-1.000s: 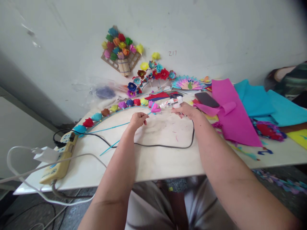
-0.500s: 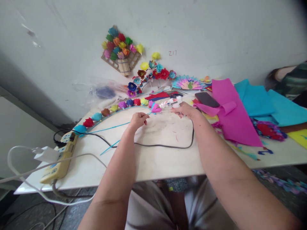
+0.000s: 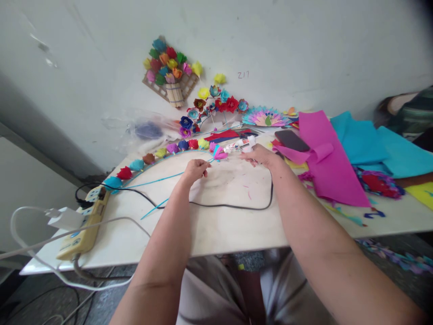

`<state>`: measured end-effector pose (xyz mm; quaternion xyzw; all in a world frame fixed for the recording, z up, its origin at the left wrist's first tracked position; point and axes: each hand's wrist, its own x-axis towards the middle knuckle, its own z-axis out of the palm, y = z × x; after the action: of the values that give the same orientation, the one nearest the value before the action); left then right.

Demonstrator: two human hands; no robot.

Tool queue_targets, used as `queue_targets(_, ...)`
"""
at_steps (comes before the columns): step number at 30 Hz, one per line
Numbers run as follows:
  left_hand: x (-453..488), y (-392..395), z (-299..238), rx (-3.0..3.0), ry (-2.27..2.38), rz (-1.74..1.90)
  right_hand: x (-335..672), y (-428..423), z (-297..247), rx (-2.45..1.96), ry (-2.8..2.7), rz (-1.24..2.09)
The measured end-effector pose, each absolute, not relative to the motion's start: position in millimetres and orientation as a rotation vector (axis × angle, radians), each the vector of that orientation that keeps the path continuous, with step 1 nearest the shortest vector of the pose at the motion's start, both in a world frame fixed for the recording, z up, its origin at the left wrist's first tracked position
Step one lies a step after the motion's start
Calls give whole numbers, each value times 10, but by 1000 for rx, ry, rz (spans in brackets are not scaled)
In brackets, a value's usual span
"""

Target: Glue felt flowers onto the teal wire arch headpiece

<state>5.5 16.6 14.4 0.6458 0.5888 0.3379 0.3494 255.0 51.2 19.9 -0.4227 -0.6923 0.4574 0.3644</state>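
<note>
- White glue gun (image 3: 241, 144) in right hand (image 3: 259, 155): nudged slightly left, tip nearer the pink flower (image 3: 221, 154).
- Flower: seems turned a little, more blue showing.
- Black cord (image 3: 271, 189) below right wrist: slid slightly left.

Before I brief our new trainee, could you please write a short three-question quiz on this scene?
1. True or false: in this view, the dark phone lies farther right than the white tool in the right hand.
2. Multiple choice: what does the left hand pinch, close to the pink flower? A) a pair of scissors; B) a turquoise strand; C) a paintbrush.
3. Fill in the blank: on the left part of the table, the black cord reaches the cream ____.

Key: 1. True; 2. B; 3. power strip.
</note>
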Motion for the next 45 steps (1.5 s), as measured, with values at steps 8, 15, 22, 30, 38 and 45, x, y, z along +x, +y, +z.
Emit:
queue_targets(8, 50, 166, 145, 1655, 1505, 869, 2561, 517, 202, -1103, -1768, 1161)
queue_targets(15, 44, 171, 135, 1656, 1490, 861, 2577, 513, 203, -1113, -1747, 1160)
queue_targets(22, 38, 184, 117, 1685, 1509, 863, 2599, 536, 179, -1080, -1723, 1171)
queue_targets(30, 27, 195, 108, 1700, 1523, 864, 2625, 549, 181, -1087, -1688, 1155)
queue_targets(38, 35, 180, 124, 1683, 1532, 861, 2621, 486, 228, -1070, -1753, 1204)
queue_targets(45, 35, 176, 131, 1679, 1538, 869, 2585, 439, 294, -1217, -1803, 1108)
